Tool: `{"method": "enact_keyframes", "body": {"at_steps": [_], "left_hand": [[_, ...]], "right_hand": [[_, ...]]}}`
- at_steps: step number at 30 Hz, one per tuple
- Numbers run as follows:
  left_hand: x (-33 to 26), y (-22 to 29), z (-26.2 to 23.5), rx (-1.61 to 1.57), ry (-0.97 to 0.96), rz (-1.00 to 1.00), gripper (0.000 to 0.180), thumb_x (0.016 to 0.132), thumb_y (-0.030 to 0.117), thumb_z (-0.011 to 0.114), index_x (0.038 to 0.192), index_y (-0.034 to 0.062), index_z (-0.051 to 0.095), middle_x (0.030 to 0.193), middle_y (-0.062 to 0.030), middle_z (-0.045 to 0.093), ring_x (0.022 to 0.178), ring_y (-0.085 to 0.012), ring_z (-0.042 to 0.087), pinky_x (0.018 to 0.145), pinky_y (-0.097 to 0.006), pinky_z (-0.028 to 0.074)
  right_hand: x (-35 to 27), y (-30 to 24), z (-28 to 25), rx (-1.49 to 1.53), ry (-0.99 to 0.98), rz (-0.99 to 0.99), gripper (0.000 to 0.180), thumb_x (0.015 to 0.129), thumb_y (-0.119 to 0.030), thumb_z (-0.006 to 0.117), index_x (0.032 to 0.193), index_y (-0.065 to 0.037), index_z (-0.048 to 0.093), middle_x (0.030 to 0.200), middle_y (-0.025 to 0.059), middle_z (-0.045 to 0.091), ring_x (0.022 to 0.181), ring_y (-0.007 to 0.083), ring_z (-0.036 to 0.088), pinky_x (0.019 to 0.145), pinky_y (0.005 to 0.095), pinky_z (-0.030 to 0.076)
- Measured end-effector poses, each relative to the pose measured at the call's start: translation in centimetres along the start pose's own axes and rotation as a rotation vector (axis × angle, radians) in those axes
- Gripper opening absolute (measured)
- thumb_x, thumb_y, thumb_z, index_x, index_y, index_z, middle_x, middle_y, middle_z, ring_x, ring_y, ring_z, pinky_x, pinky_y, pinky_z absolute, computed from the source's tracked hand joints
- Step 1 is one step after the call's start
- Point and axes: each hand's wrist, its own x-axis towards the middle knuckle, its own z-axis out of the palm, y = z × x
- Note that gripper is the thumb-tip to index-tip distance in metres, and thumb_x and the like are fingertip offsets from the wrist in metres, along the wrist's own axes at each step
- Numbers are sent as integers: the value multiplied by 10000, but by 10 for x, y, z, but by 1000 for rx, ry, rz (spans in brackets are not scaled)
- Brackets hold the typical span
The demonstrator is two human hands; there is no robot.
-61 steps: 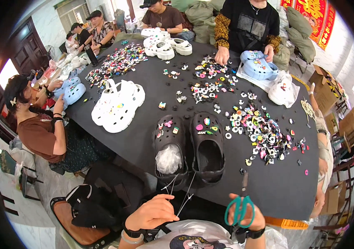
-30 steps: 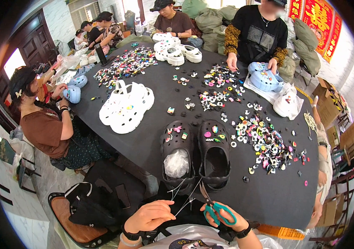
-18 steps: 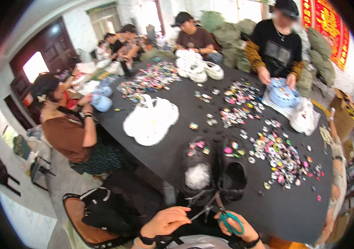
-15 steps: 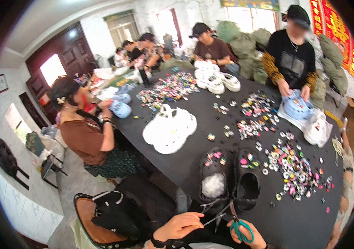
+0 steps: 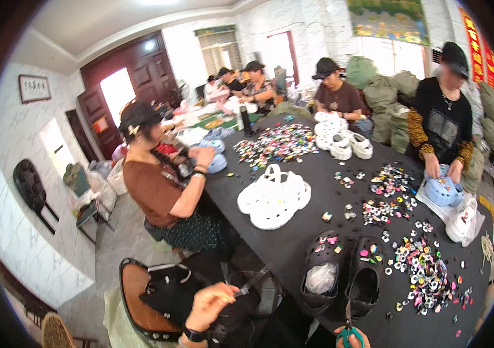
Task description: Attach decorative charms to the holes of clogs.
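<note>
My left hand (image 5: pixel 211 304) is off the table's near edge, its fingertips pinching a thin greyish strip (image 5: pixel 251 281) that points toward the table. At the lower edge my right hand (image 5: pixel 360 341), partly cut off, is closed round teal-handled scissors (image 5: pixel 348 332), blades pointing up. Just beyond the scissors, two black clogs stand side by side on the table. Colourful charms sit on the toes of both the left clog (image 5: pixel 329 258) and the right clog (image 5: pixel 368 264). A crumpled clear plastic wad (image 5: pixel 320 279) fills the left one's opening.
Loose charms (image 5: pixel 423 275) lie heaped right of the clogs on the black table (image 5: pixel 281 246), with more piles farther off. White clogs (image 5: pixel 274 200) are stacked mid-table. Co-workers sit and stand around it, some handling blue clogs (image 5: pixel 444 192). A brown-seated chair (image 5: pixel 137 296) stands at my left.
The whole view has swung left, so the table sits farther right. My left hand has moved left, away from the scissors, with the strip. The scissors now show lower in the picture.
</note>
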Motion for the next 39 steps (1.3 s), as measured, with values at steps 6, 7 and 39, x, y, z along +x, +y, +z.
{"method": "enact_keyframes", "body": {"at_steps": [6,7,39], "left_hand": [[-62,-36,-75,22,423,-274,80,925,11,546,935,-3,624,870,-53,618,843,-129,574,837,-292,470],[-78,-44,-82,-50,463,-344,85,928,12,545,943,0,628,880,-54,623,824,-120,566,806,-279,466],[-656,-138,-46,321,902,-1573,238,944,154,492,1119,56,620,1001,-123,695,930,-274,658,743,-391,521]], "right_hand": [[-4,9,-21,-165,-168,-110,356,1012,-112,452,1348,6,461,1239,128,570,1032,169,585,910,265,479],[-4,10,-23,-225,-185,-169,356,1016,-120,437,1349,4,459,1265,140,551,1049,184,578,903,279,489],[22,-36,13,-196,-85,-148,323,982,-120,497,1246,65,512,1047,146,627,748,204,579,692,250,520]]}}
